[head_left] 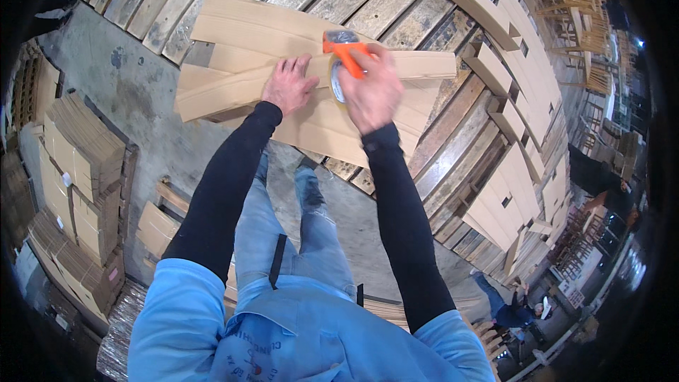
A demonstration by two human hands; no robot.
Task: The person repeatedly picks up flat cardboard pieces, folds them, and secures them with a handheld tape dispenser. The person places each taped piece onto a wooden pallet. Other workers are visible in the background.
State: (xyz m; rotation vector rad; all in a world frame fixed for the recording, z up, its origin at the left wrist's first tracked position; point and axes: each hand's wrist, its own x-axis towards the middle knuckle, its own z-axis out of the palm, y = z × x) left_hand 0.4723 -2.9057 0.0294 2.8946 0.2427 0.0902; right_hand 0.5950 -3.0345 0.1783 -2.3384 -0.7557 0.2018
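- The tape dispenser [344, 53], orange plastic with a roll of clear tape under it, is being pressed down on the flat cardboard box [311, 88] lying on the wooden bench [396, 7], so taping the seam looks like the step in hand, maybe partway along the flap.
- The right hand [371, 92] is wrapped round the dispenser's handle, fingers closed tight on it.
- The left hand [288, 86] is laid flat on the cardboard just beside it, fingers spread apart, holding the flaps down.
- Next up, probably: the dispenser gets dragged across the flap with steady pressure, while the flaps are kept from springing up.
- The cardboard is plain brown, smooth, folded into long overlapping panels with crisp edges.
- The bench is made of worn grey planks with gaps between them.
- Further out, stacks of flattened boxes [78, 170] can be seen on the concrete floor [141, 99] at left, and pale wooden parts [516, 170] are piled at right.
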